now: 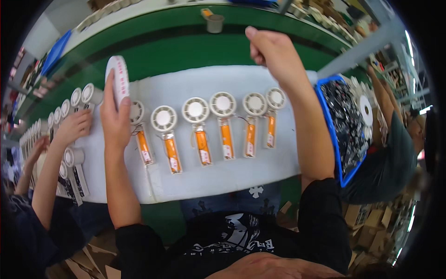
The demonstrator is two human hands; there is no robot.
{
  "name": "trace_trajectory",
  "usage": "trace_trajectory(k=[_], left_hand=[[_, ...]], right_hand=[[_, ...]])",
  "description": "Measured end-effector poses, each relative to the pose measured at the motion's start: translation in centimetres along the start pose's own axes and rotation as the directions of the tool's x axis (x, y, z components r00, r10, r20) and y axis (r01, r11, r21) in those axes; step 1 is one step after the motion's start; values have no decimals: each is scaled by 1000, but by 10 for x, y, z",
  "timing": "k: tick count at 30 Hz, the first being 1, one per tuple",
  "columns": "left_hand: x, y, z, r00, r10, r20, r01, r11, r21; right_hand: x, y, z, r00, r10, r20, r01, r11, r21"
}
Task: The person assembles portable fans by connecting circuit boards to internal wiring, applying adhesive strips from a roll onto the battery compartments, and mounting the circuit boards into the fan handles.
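Observation:
My left hand grips a flat white roll of tape with reddish print, held upright above the left end of the white work mat. My right hand is raised over the mat's far right side, its fingers curled in and the thumb uppermost; whatever it may hold is hidden. Between my forearms several white handheld fan bodies lie in a row, among them one fan near the middle. Each has a round slotted head and an open handle with an orange battery carrying a white label.
A blue tray of small black parts stands at the right, beside a white reel. On the left, a co-worker's hand is among more white fans. A small grey cup sits at the far side of the green bench.

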State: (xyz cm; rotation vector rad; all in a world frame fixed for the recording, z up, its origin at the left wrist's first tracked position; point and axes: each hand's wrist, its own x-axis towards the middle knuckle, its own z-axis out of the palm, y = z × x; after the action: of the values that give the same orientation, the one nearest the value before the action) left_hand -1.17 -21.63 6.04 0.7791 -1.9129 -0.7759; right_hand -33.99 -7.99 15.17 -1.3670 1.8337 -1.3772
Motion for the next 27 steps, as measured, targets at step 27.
trace_trajectory(k=[27], left_hand=[[-2, -5, -2, 980, -191, -59, 197, 972, 124]], right_hand=[[121, -43, 115, 675, 134, 725, 734, -26, -679]])
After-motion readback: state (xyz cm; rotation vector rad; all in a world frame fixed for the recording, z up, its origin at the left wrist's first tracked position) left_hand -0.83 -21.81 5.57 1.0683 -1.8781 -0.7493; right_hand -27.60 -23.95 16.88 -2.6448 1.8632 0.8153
